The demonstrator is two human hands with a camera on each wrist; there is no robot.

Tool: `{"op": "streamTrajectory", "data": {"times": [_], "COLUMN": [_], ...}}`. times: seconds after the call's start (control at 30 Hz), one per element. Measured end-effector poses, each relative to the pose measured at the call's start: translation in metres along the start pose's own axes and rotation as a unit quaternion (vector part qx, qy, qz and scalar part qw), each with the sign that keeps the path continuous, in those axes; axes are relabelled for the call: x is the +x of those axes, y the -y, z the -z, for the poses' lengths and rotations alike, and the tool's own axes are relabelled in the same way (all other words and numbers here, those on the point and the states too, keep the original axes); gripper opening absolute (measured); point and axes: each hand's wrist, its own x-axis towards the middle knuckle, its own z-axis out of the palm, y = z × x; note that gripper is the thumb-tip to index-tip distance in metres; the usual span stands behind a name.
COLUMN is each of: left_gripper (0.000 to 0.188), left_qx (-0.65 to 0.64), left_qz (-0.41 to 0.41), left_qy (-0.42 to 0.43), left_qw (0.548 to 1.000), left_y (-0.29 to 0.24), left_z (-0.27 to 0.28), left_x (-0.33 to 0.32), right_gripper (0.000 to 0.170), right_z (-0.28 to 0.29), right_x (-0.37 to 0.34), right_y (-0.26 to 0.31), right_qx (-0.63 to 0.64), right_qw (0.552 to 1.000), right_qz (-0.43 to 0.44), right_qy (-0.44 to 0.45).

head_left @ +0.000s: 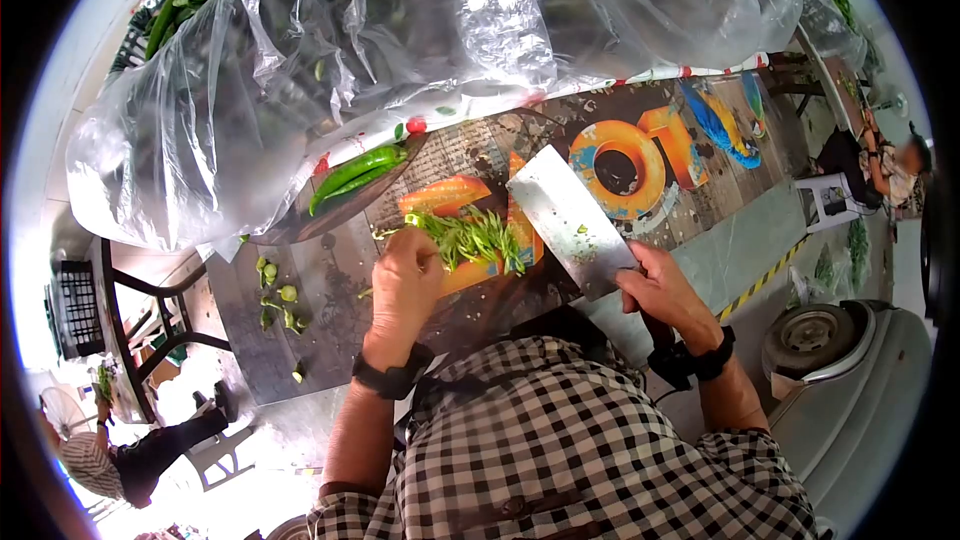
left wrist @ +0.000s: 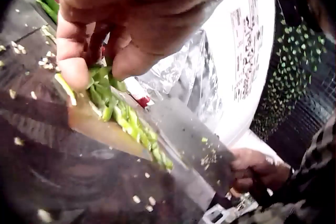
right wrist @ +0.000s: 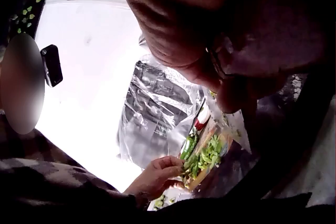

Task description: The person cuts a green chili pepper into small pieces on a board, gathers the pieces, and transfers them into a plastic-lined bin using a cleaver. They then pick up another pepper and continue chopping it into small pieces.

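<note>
Sliced green pepper [head_left: 475,238] lies in a loose heap on the dark printed table [head_left: 330,290]. My left hand [head_left: 405,275] pinches the heap's left end; in the left wrist view the thumb and fingertips of that hand [left wrist: 126,29] close on green pieces [left wrist: 105,90]. My right hand [head_left: 660,285] grips the handle of a wide cleaver [head_left: 570,220], its blade tilted to the right of the heap and speckled with green bits. In the right wrist view the right hand [right wrist: 210,40] is dark and close, and the cut pepper [right wrist: 207,158] shows beyond it.
Two whole green peppers [head_left: 355,178] lie behind my left hand. Pepper stem ends [head_left: 288,293] are scattered at the table's left. Clear plastic [head_left: 400,50] covers the back. A person [head_left: 885,165] sits far right, another [head_left: 95,460] far left; a car wheel [head_left: 805,333] stands at right.
</note>
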Motion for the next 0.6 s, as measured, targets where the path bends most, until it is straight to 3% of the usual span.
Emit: {"op": "streamTrajectory", "data": {"times": [0.1,0.2,0.3,0.4,0.5,0.6], "left_gripper": [0.013,0.015,0.015,0.017,0.018,0.020], "left_qx": [-0.013,0.071,0.063,0.122,0.170,0.180], "left_qz": [0.106,-0.070,-0.027,-0.072,-0.183,-0.144], "left_qy": [0.021,-0.018,-0.030,-0.050,0.002,0.050], "left_qw": [0.994,0.995,0.997,0.989,0.968,0.972], "left_y": [-0.006,0.002,-0.006,-0.008,-0.017,-0.006], "left_z": [0.011,0.007,0.007,0.011,0.011,0.003], "left_x": [0.003,0.006,0.005,0.001,-0.004,-0.007], "right_gripper": [0.029,0.029,0.029,0.030,0.030,0.031], "right_z": [0.002,0.000,-0.003,-0.002,0.001,-0.003], "right_x": [0.000,-0.001,-0.003,-0.006,-0.013,-0.016], "right_y": [-0.006,-0.004,-0.001,0.000,0.003,0.003], "right_qx": [0.003,0.002,0.008,0.007,-0.010,-0.042], "right_qw": [1.000,1.000,1.000,1.000,1.000,0.999], "right_qz": [-0.004,-0.002,0.005,-0.006,-0.029,0.003], "right_qy": [-0.003,-0.004,-0.003,0.000,0.008,0.035]}}
